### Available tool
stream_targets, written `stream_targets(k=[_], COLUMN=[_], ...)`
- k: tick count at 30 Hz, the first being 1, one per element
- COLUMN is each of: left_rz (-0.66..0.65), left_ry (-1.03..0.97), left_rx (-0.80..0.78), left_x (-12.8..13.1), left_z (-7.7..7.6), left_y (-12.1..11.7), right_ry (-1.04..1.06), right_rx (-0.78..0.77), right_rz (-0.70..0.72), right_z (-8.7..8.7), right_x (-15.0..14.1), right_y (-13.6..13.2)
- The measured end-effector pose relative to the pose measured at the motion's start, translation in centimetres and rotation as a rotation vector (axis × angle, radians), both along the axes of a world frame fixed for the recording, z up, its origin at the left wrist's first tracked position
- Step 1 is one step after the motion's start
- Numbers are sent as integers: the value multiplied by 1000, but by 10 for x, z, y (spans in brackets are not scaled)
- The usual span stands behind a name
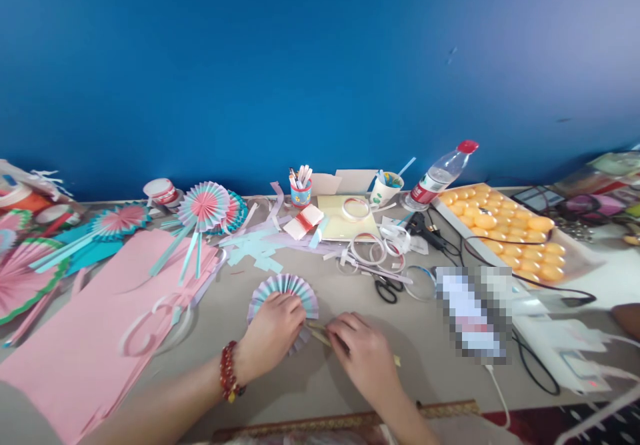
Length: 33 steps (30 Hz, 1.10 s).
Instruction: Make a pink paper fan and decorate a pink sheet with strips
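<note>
My left hand (274, 331), a red bead bracelet on its wrist, lies closed over a pleated paper fan (285, 286) in pale purple, pink and blue. The fan is spread on the grey table, its lower part mostly hidden under the hand. To the right, my right hand (361, 346) has its fingers pinched together on the end of a narrow yellowish strip (318, 333). That strip runs between both hands; whether it is tape or paper I cannot tell. A small yellowish scrap (397, 360) rests just right of my right hand.
Pink paper sheets (100, 311) and finished fans (204, 206) cover the left. Beyond the hands lie blue paper scraps (257, 248), black scissors (387, 288), a glue gun (423, 228) and a tilted bottle (440, 175). Rightward are a phone (467, 315), cables and a box of orange-yellow balls (500, 231).
</note>
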<state>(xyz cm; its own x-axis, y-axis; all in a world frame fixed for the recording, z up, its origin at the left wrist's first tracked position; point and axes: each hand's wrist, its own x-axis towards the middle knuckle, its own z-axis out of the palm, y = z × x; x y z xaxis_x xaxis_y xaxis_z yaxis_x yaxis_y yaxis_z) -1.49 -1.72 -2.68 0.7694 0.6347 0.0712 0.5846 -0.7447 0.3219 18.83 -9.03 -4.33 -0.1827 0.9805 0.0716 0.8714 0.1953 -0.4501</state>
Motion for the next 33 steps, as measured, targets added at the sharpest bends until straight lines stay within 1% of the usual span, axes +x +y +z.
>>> stream_targets(k=[10, 19, 33], left_rz=[-11, 50, 26], left_ry=[12, 12, 38], left_rx=[26, -7, 0], left_x=[-2, 0, -1], left_z=[1, 2, -1], left_y=[-4, -6, -6], right_ry=[-77, -78, -17], right_rx=[-49, -40, -74], right_rz=[0, 6, 0], right_z=[2, 0, 2], right_x=[-10, -17, -18], right_y=[0, 1, -2])
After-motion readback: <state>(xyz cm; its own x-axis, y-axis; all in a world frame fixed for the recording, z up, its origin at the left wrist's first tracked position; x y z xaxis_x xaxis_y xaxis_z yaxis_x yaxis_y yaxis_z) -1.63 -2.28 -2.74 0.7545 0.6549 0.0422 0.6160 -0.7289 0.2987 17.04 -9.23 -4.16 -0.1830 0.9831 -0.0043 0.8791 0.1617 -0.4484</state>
